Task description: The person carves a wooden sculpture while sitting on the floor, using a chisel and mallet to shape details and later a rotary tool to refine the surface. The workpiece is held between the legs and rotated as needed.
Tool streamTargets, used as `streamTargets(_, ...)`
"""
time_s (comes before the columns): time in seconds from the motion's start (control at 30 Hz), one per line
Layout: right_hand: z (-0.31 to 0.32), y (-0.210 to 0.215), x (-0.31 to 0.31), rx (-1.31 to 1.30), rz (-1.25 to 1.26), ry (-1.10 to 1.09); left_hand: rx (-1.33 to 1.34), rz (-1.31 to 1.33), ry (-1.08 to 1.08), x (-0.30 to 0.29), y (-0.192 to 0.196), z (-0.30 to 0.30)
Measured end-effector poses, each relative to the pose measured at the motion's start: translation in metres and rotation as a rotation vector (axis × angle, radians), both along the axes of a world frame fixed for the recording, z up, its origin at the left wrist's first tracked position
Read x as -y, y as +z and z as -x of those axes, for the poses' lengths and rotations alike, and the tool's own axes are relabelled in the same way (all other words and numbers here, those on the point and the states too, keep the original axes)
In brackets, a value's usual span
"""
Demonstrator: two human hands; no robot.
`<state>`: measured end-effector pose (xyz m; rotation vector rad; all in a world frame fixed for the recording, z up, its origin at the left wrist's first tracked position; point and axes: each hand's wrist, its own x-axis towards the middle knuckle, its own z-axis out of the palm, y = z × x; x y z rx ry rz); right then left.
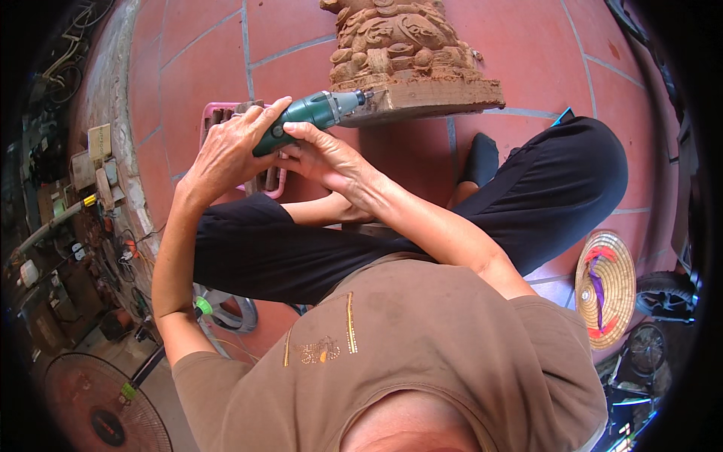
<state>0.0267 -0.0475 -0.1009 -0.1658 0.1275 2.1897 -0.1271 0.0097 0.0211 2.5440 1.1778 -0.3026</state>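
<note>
We look down on both hands wrapped round a green rotary tool (305,117), held near the middle of the view, a little toward 11 o'clock. The left hand (230,147) grips the rear of the tool body from above, fingers curled over it. The right hand (327,158) closes on the tool from below and from the 4 o'clock side, its thumb lying along the green casing. The tool's metal nose points toward 3 o'clock and sits right at the edge of the flat base of a carved wooden sculpture (407,60); we cannot tell whether the tip touches the wood.

The sculpture stands on the red tiled floor (196,53) at 12 o'clock, its ornate carving rising out of the top edge. Beneath the left hand we see a pink plastic stool (215,113), partly hidden. Our legs in black trousers (557,181) are folded across the middle. A woven conical hat (605,290) lies on the floor at 4 o'clock. At 8 o'clock stands an electric fan (98,407), with a cluttered shelf of tools (68,226) at 9 o'clock.
</note>
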Motion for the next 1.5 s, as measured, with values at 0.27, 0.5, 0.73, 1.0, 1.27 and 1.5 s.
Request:
streamTargets(0.27,0.004,-0.010,0.002,-0.001,0.017,-0.004,0.084,-0.007,-0.033,0.001,-0.010,0.005)
streamTargets(0.5,0.003,-0.007,0.011,-0.001,0.053,-0.013,0.083,0.043,-0.029,0.004,-0.010,0.008)
streamTargets(0.73,0.004,-0.006,0.008,0.021,0.052,-0.002,0.095,0.021,-0.037,0.003,-0.014,0.011)
streamTargets(1.0,0.004,-0.008,-0.004,0.052,0.025,0.001,0.082,-0.011,-0.029,-0.005,-0.016,0.011)
streamTargets(1.27,0.006,-0.016,-0.014,0.034,0.006,-0.019,0.101,-0.068,-0.063,-0.011,-0.017,0.008)
streamTargets(1.5,0.002,-0.005,-0.004,0.057,0.019,-0.006,0.109,-0.050,-0.067,-0.005,-0.014,0.008)
